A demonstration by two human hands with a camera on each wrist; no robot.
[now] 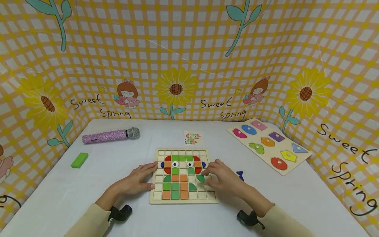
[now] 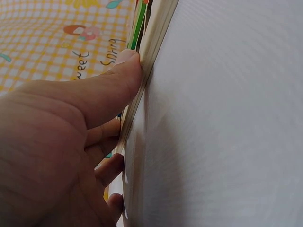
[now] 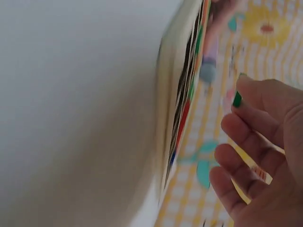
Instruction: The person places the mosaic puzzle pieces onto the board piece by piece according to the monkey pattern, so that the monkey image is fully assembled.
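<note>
A wooden grid board (image 1: 184, 201) lies flat on the table, with red, green, orange and blue pieces and two eye pieces set in its squares. My left hand (image 1: 137, 179) rests along the board's left edge, thumb and fingertips touching the rim with the fingers fairly straight. Over the board's right part, my right hand (image 1: 223, 179) pinches a dark green curved-edge piece (image 3: 237, 98) between thumb and index finger, slightly above the squares. A green quarter-round piece (image 1: 192, 186) sits in a square below it. Behind the board lies a small picture card (image 1: 193, 138) with a similar coloured figure.
A dark blue piece (image 1: 240, 175) lies right of the board, partly behind my right hand. Farther right is a shape-knob puzzle board (image 1: 284, 137). A glittery pink microphone (image 1: 106, 136) and a green block (image 1: 79, 160) lie at left. Checked cloth walls surround the table.
</note>
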